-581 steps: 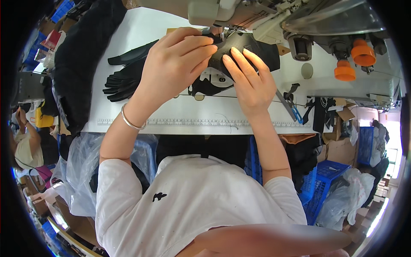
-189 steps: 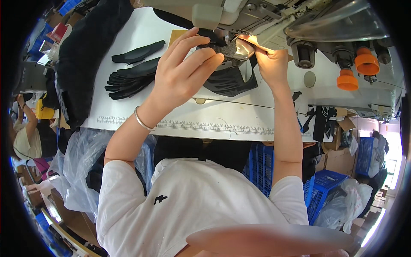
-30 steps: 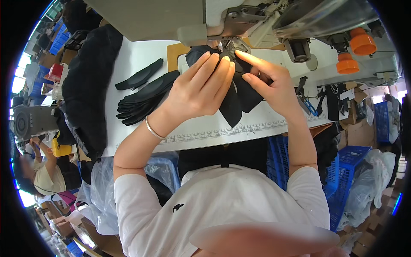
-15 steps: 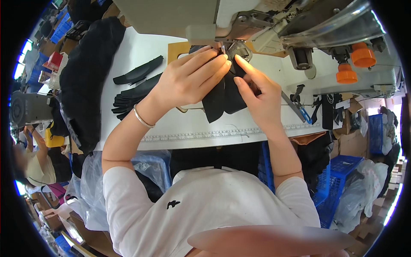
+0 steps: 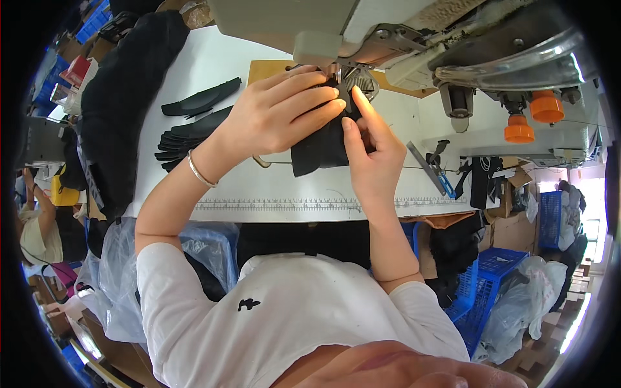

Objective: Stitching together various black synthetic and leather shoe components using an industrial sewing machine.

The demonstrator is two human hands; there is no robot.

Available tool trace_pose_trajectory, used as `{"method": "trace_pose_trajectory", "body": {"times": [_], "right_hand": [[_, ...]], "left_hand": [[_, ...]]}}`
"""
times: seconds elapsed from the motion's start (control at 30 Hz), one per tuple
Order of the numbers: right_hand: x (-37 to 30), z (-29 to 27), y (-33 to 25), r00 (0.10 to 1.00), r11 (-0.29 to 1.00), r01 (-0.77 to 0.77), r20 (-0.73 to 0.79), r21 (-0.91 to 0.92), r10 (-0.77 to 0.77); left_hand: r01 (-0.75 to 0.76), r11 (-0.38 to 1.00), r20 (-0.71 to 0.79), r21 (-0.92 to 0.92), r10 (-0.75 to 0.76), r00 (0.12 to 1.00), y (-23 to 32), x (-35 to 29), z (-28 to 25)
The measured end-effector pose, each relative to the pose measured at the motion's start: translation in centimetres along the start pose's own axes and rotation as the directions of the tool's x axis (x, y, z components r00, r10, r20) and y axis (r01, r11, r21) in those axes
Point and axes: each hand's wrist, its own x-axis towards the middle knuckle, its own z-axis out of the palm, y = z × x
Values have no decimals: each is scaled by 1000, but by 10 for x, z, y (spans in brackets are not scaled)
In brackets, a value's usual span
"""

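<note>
Beneath the needle area of a sewing machine (image 5: 317,42) lies a black fabric piece (image 5: 317,150), its lower part hanging toward me over the white table. My left hand (image 5: 275,113) is closed on its left side, fingertips close to the presser foot. On the fabric's right edge, my right hand (image 5: 376,145) has its thumb and index finger bent round it, the index tip beside the metal plate (image 5: 363,84). The left fingers hide much of the fabric and the needle point. Left of my wrist lies a stack of black curved pieces (image 5: 187,134), with another black piece (image 5: 202,97) beyond it.
A ruler strip (image 5: 278,204) runs along the near edge of the table. Blue-handled snips (image 5: 445,184) lie to the right, near black straps. A large black bundle (image 5: 119,110) borders the table's left. Blue crates (image 5: 495,271) and plastic bags stand at lower right.
The black fabric has turned under the machine; its two hanging parts now look like one wider piece. Both hands stay on it, the right slightly nearer the left. The whole view has shifted a little.
</note>
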Motion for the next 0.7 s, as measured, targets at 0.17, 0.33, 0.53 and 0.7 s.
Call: {"method": "trace_pose_trajectory", "body": {"times": [0.17, 0.33, 0.53, 0.7], "right_hand": [[0, 5, 0, 1000, 1000, 10, -20, 25, -9], [-1, 4, -7, 999, 998, -40, -16, 45, 40], [-1, 5, -7, 999, 998, -37, -24, 55, 38], [-2, 8, -6, 999, 999, -29, -40, 24, 30]], "left_hand": [[13, 1000, -8, 1, -13, 1000, -1, -2, -1], [2, 1000, 0, -10, -2, 1000, -3, -2, 0], [6, 1000, -1, 12, -6, 1000, -2, -2, 0], [10, 1000, 4, -8, -10, 1000, -4, -2, -1]]}}
